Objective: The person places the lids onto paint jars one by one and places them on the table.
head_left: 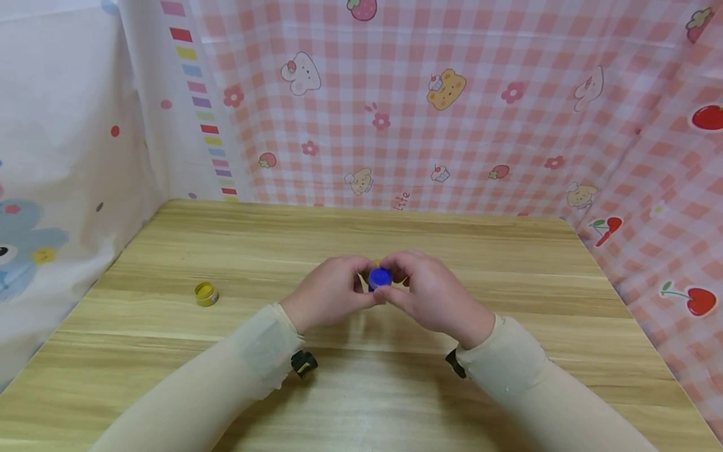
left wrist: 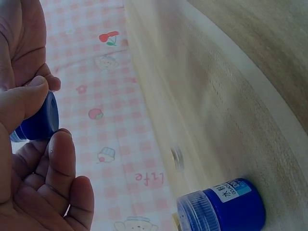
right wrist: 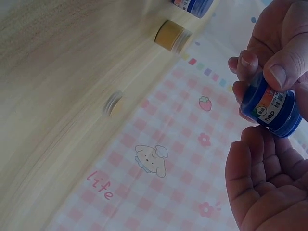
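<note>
In the head view a small blue paint jar (head_left: 380,277) is held above the table between both hands, its round top facing the camera. My left hand (head_left: 330,290) grips its body with thumb and fingers; the right wrist view shows the label on this blue jar (right wrist: 269,103) between them. My right hand (head_left: 437,294) holds the jar's other side, fingertips against the clear-rimmed end. Whether a lid sits on it, I cannot tell. A second blue paint jar (left wrist: 236,204) stands on the table in the left wrist view; in the head view it is not seen.
A yellow paint jar (head_left: 206,294) stands at the left of the wooden table (head_left: 141,351). A small flat round lid (right wrist: 113,104) lies beyond the hands, mostly hidden from the head camera. Patterned cloth (head_left: 395,144) hangs behind the table and along both sides.
</note>
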Tool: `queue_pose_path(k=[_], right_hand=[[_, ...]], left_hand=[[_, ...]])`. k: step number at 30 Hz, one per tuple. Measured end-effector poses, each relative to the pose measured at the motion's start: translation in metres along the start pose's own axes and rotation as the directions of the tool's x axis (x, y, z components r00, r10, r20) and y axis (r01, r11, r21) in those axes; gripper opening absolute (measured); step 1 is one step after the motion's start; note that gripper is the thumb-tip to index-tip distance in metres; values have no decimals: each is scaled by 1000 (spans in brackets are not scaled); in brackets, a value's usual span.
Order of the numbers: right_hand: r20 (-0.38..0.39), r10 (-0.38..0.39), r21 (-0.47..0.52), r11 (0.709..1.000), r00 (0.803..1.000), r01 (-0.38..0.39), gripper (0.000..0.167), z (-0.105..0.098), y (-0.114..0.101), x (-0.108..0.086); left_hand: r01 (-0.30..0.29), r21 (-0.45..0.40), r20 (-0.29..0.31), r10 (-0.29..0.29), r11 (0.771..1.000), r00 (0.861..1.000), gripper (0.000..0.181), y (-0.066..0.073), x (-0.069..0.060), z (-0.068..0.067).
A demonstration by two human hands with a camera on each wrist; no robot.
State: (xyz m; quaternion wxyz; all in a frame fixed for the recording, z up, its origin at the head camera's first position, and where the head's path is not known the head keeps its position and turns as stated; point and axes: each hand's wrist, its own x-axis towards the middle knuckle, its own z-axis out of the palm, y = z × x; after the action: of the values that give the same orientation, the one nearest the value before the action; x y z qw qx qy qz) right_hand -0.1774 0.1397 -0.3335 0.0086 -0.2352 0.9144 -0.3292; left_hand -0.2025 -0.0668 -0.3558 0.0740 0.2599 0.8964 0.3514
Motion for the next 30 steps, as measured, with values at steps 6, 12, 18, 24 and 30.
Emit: queue_pose_path(k=[6, 12, 18, 24, 30], right_hand=[[-3, 3, 3, 1000, 1000, -3, 29, 1, 0, 0], [1, -61, -27, 998, 998, 61, 44, 0, 0, -1], [-23, -208, -41, 977, 978, 207, 40, 0, 2, -2], [-7, -123, -4, 992, 992, 123, 35, 1, 0, -2], [7, -45, 29, 999, 999, 44, 28, 1, -1, 0]], left_hand=[[-7, -2, -4, 7, 1000, 1000, 20, 0, 0, 0], [-21, 3, -24, 21, 1000, 999, 23, -1, 0, 1], [-41, 13, -38, 41, 999, 998, 20, -2, 0, 1], [-17, -15, -18, 17, 1000, 1000, 21, -1, -1, 0], [-4, -30, -9, 4, 1000, 1000, 21, 1, -2, -1]])
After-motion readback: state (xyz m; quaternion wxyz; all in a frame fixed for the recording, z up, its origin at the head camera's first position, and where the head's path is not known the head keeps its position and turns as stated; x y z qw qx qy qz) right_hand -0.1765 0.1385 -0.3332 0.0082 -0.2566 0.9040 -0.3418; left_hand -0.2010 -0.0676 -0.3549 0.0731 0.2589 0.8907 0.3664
